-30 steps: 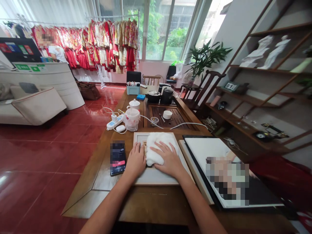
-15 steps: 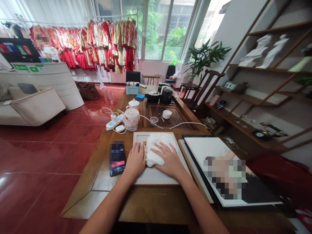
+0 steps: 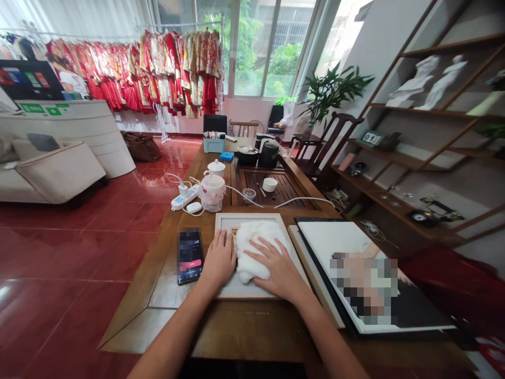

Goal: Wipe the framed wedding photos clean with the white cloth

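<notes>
A white picture frame lies flat on the wooden table in front of me. My left hand rests flat on the frame's left edge, fingers stretched out, holding nothing. My right hand presses flat on a folded white cloth that covers the middle of the frame. A dark phone lies just left of my left hand.
A large black-framed photo print lies to the right. Behind the frame stand a power strip, a wrapped kettle, a teapot and a tea tray. Shelves line the right wall; a red tiled floor and sofa lie left.
My right hand and the white cloth have slid a little toward me over the frame. My left hand stays put.
</notes>
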The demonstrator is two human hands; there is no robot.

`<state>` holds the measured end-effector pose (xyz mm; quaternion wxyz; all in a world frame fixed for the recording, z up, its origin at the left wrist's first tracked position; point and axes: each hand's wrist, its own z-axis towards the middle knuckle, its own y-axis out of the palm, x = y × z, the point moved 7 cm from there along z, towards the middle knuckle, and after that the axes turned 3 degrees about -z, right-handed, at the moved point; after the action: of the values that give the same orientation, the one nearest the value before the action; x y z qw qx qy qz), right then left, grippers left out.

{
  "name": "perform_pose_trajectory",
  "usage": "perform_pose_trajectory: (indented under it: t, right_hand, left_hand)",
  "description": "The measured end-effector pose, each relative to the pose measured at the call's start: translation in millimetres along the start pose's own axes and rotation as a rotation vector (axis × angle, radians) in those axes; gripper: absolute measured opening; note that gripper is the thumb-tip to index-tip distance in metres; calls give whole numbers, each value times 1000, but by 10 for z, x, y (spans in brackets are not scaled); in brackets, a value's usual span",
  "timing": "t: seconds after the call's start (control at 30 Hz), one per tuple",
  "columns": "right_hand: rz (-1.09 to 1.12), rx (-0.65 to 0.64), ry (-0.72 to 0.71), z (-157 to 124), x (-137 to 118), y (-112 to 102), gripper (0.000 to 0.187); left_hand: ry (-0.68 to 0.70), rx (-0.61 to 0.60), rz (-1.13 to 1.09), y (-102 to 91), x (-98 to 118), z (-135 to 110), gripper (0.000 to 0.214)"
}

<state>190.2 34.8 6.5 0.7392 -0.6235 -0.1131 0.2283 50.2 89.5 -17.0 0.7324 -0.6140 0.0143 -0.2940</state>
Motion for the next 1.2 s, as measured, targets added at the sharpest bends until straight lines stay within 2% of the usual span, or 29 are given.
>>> perform_pose_trajectory:
  t: [0.17, 0.27, 0.6, 0.87, 1.2]
  right_hand:
    - [-41, 44, 83, 235, 109, 28, 64]
    - [-43, 63, 117, 286, 116, 31, 63]
    - [32, 13, 46, -79, -57, -31, 63]
    - [-43, 39, 47, -142, -130, -182, 66]
    - [-141, 76, 41, -133, -187, -137, 58]
  left_hand:
    - [-12, -21, 10, 7, -4, -7, 50]
    - [-12, -19, 19, 3, -4, -16, 52]
    - [22, 45, 41, -14, -1, -12, 46]
    - [15, 47, 66, -21, 11, -29, 46]
    - [49, 56, 141, -109, 107, -37, 42]
